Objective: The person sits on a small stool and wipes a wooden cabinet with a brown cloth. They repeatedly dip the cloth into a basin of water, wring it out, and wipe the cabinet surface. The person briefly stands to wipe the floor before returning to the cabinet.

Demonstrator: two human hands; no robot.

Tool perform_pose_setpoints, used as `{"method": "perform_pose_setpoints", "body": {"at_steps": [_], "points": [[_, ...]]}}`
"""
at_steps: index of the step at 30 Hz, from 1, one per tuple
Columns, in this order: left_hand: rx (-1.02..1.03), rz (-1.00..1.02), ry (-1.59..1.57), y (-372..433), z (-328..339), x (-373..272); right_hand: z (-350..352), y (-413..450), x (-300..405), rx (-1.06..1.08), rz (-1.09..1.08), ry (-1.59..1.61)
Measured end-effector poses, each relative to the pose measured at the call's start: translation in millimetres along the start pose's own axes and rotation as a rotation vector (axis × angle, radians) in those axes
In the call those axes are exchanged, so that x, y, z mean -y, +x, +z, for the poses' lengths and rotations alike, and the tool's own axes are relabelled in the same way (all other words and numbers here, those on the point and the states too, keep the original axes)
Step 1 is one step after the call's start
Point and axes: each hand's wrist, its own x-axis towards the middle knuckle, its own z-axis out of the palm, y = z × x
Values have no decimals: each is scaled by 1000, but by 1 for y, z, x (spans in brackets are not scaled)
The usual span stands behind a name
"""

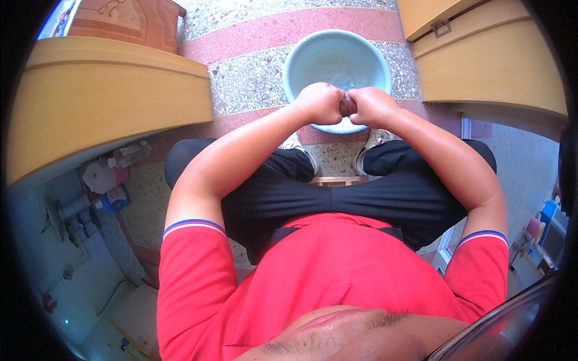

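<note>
Both of my fists meet over the near half of a light blue plastic basin (293, 58) on the floor. My left hand (319, 103) and my right hand (374, 106) are closed around a twisted, wet-looking reddish-brown bundle (347, 106), which seems to be cloth. Only a short length of it shows between the fists; my fingers hide the rest. Rippled water (345, 81) lies in the bottom of the basin.
A yellow wooden door or panel (117, 90) stands on the left, with another (487, 67) on the right. My shoes (372, 142) flank the basin's near side, and a wooden stool (338, 181) shows beneath me. Plastic bottles (113, 198) stand at the left wall.
</note>
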Motion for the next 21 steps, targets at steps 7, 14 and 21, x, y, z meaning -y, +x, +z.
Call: {"method": "perform_pose_setpoints", "body": {"at_steps": [7, 14, 21], "points": [[-134, -203, -440, 14, 1, 3, 7, 6, -19, -391, -206, -31], [-36, -203, -841, 22, 6, 29, 1, 14, -12, -497, -267, -147], [-80, -160, -1151, 29, 12, 43, -14, 15, -17, -468, -243, -84]]}}
